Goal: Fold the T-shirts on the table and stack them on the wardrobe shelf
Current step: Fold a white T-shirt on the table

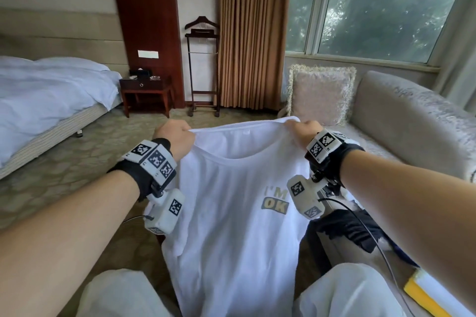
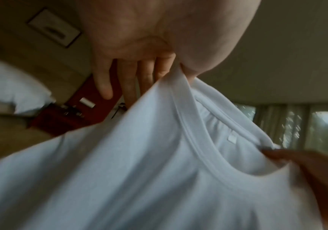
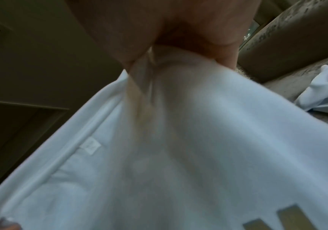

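A white T-shirt [image 1: 231,213] with "I'M OK" printed on the chest is held up in the air in front of a seated person, its front facing the head camera; the hem falls between the knees. The left hand [image 1: 175,139] is closed around the fabric at one side of the neckline; the right hand [image 1: 305,132] is closed around the other side; both grips are tight fists holding cloth, and the collar [image 1: 244,130] is stretched nearly straight between them. From the left wrist view, the thumb is seen clamped on the ribbed collar band while the fingers [image 2: 104,84] are partly extended behind the cloth; the right wrist view is blurred, and only bunched fabric inside the fist can be made out.

The shirt appears to be at the shaking-out stage, with no fold yet made. For this step to go well, the grips would best be shifted outward from the collar to the shoulder seams, so that the body hangs square and the sleeves fall free; an even height should be kept on both sides. The shirt would then be lowered flat, print side down, before the sides are folded in.

More white cloth [image 3: 324,91] is seen lying on the sofa [image 1: 412,121] to the right; a dark garment [image 1: 347,229] lies near the right forearm; the surface itself cannot be clearly identified, and no wardrobe shelf is in view.
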The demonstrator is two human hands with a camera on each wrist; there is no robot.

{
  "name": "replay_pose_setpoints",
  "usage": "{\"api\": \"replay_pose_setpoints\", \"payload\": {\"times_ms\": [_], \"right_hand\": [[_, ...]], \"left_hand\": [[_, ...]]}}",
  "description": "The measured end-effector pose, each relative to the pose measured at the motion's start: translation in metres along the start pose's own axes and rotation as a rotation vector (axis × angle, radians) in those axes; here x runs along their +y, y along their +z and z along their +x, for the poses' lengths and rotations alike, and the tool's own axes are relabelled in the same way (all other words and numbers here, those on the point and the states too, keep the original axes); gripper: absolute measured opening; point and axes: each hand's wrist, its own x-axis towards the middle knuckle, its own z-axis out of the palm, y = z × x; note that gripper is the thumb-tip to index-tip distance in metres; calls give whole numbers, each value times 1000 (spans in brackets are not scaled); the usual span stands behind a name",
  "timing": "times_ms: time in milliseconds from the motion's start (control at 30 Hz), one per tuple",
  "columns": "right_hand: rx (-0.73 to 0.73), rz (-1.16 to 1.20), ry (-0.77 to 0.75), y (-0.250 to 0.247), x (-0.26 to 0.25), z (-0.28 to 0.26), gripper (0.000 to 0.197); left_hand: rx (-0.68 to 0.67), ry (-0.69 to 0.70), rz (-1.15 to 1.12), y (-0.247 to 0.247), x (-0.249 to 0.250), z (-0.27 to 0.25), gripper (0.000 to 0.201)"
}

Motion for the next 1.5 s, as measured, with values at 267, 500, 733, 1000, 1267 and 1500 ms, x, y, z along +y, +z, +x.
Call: {"api": "replay_pose_setpoints", "payload": {"times_ms": [267, 500, 733, 1000, 1267, 1500], "right_hand": [[-93, -75, -3, 10, 15, -8, 66], [-275, -93, 35, 4, 20, -12, 81], [-250, -13, 14, 6, 21, -9, 28], [-62, -186, -179, 15, 49, 8, 23], [133, -288, -143, 47, 63, 41, 47], [71, -564, -38, 75, 78, 79, 59]], "left_hand": [[1, -273, -221, -9, -13, -7, 54], [-85, -233, -167, -25, -26, -14, 62], [-113, -246, -202, -32, -34, -15, 25], [14, -80, 10, -13, -67, 8, 19], [75, -153, 117, 21, -93, 31, 45], [0, -310, 195, 49, -123, 70, 58]]}}
